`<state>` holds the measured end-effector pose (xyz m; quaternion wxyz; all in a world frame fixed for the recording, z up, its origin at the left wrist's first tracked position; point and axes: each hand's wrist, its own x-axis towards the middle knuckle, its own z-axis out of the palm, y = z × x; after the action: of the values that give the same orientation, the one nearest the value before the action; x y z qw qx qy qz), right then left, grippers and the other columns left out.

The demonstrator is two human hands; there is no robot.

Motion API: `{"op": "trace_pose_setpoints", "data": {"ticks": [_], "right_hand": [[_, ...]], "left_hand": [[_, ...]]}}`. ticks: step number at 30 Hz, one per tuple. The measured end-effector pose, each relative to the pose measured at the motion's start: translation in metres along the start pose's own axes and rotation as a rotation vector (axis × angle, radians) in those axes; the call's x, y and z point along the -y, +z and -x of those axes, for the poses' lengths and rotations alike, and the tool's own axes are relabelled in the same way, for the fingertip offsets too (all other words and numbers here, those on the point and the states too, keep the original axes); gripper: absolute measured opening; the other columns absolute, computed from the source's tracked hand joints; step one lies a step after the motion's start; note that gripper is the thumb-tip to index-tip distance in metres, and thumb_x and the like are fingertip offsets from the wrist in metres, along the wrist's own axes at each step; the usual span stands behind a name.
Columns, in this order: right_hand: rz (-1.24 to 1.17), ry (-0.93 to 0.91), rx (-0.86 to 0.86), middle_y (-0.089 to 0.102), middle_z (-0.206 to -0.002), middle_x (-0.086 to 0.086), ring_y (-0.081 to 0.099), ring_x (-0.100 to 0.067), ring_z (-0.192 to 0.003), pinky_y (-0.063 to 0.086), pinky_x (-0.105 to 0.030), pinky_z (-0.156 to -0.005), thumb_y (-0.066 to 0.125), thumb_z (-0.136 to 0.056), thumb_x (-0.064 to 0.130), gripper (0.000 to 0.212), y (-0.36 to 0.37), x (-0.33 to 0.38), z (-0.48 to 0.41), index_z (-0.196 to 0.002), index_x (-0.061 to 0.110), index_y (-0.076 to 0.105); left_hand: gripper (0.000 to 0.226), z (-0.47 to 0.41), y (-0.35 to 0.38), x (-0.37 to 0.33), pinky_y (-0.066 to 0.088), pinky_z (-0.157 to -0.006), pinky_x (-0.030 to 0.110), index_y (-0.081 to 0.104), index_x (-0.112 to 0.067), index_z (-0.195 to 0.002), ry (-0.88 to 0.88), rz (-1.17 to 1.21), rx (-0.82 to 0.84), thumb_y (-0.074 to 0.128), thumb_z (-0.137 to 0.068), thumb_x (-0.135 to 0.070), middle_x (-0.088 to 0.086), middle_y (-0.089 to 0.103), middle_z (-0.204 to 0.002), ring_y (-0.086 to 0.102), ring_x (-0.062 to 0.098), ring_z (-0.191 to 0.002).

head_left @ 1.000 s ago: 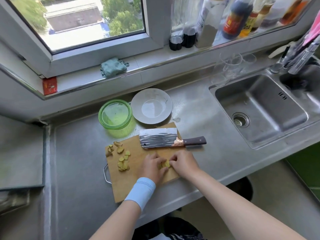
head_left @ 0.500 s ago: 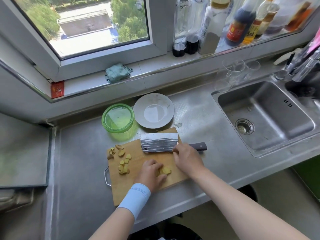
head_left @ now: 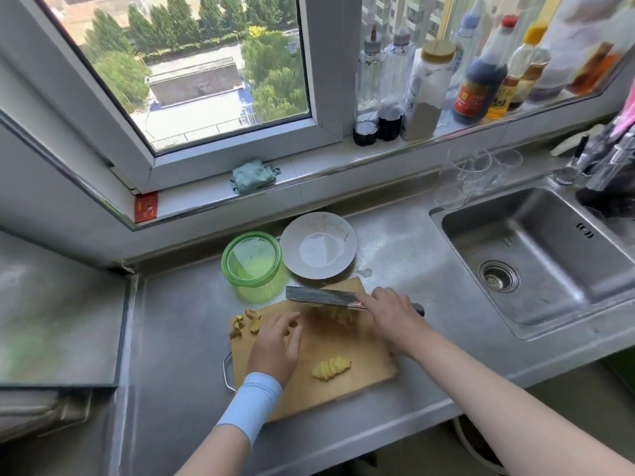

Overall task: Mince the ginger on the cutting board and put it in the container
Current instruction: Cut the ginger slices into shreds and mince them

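A wooden cutting board [head_left: 360, 352] lies on the steel counter. A small stack of ginger slices [head_left: 331, 367] sits near its front middle, and more ginger pieces [head_left: 247, 322] lie at its far left corner. My right hand [head_left: 391, 312] grips the cleaver [head_left: 323, 297] by its handle and holds the blade lifted and tilted over the board's far edge. My left hand [head_left: 276, 341] hovers over the board's left part with fingers loosely spread and holds nothing; it covers some ginger. The green container [head_left: 252, 261] stands just behind the board.
A grey plate [head_left: 318, 249] sits beside the container. The sink [head_left: 536, 255] is to the right, with glasses [head_left: 477, 170] behind it. Bottles [head_left: 429, 91] line the window sill, where a folded cloth [head_left: 254, 176] also lies. A glass cooktop [head_left: 58, 321] is at left.
My right hand left the ginger, took the cleaver's handle and lifted the blade off the board. My left hand let go of the ginger stack and moved left.
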<state>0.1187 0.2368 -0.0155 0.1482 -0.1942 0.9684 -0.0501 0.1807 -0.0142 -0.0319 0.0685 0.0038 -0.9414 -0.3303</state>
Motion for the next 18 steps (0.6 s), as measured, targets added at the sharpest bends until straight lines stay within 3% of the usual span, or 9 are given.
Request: {"op": "trace_pose_setpoints", "data": {"ticks": [2, 5, 8, 12, 15, 18], "right_hand": [[-0.197, 0.038, 0.017, 0.050, -0.115, -0.003, 0.046, -0.025, -0.110, 0.037, -0.038, -0.089, 0.038, -0.096, 0.009, 0.048, -0.014, -0.002, 0.002, -0.140, 0.029, 0.045], [-0.398, 0.150, -0.003, 0.059, -0.092, 0.005, 0.054, -0.021, -0.087, 0.040, -0.036, -0.070, 0.042, -0.099, 0.026, 0.012, -0.032, -0.002, 0.004, -0.095, 0.029, 0.053], [-0.646, 0.323, 0.054, 0.055, -0.071, 0.002, 0.050, -0.020, -0.066, 0.035, -0.034, -0.060, 0.047, -0.093, 0.022, 0.018, -0.043, 0.004, 0.003, -0.075, 0.019, 0.049], [-0.847, 0.491, 0.138, 0.055, -0.064, -0.002, 0.044, -0.019, -0.051, 0.037, -0.025, -0.048, 0.049, -0.087, 0.014, 0.016, -0.044, 0.015, -0.002, -0.072, 0.014, 0.055], [-0.937, 0.554, 0.131, 0.057, -0.065, -0.001, 0.044, -0.017, -0.049, 0.037, -0.024, -0.046, 0.052, -0.088, 0.022, 0.018, -0.042, 0.028, 0.001, -0.078, 0.008, 0.057], [-0.772, 0.502, -0.007, 0.059, -0.065, 0.008, 0.051, -0.013, -0.057, 0.040, -0.031, -0.056, 0.055, -0.087, 0.040, 0.028, -0.044, 0.038, 0.015, -0.080, 0.013, 0.057]], "left_hand": [[0.020, -0.009, -0.008, -0.001, 0.045, -0.081, 0.022, 0.069, -0.014, -0.108, -0.038, 0.046, -0.109, 0.065, -0.089, -0.008, -0.007, 0.061, -0.091, 0.055, 0.009, -0.081], [0.021, -0.024, -0.016, -0.002, 0.044, -0.081, 0.026, 0.069, -0.014, -0.107, -0.111, 0.091, -0.188, 0.060, -0.089, -0.007, -0.009, 0.059, -0.092, 0.058, 0.013, -0.085], [0.026, -0.037, -0.018, 0.000, 0.044, -0.088, 0.028, 0.068, -0.013, -0.110, -0.037, 0.088, -0.157, 0.056, -0.087, -0.008, -0.005, 0.062, -0.100, 0.058, 0.016, -0.094], [0.040, -0.051, -0.010, -0.003, 0.032, -0.101, 0.010, 0.068, -0.011, -0.118, 0.212, 0.076, -0.029, 0.062, -0.083, 0.006, 0.000, 0.064, -0.114, 0.054, 0.015, -0.108], [0.036, -0.052, 0.001, -0.011, 0.040, -0.102, 0.018, 0.067, -0.013, -0.122, 0.414, 0.096, 0.101, 0.055, -0.089, -0.006, 0.002, 0.063, -0.121, 0.055, 0.017, -0.113], [0.027, -0.048, 0.009, -0.011, 0.047, -0.092, 0.025, 0.068, -0.013, -0.114, 0.477, 0.132, 0.116, 0.057, -0.090, -0.008, 0.001, 0.063, -0.114, 0.057, 0.017, -0.105]]}}
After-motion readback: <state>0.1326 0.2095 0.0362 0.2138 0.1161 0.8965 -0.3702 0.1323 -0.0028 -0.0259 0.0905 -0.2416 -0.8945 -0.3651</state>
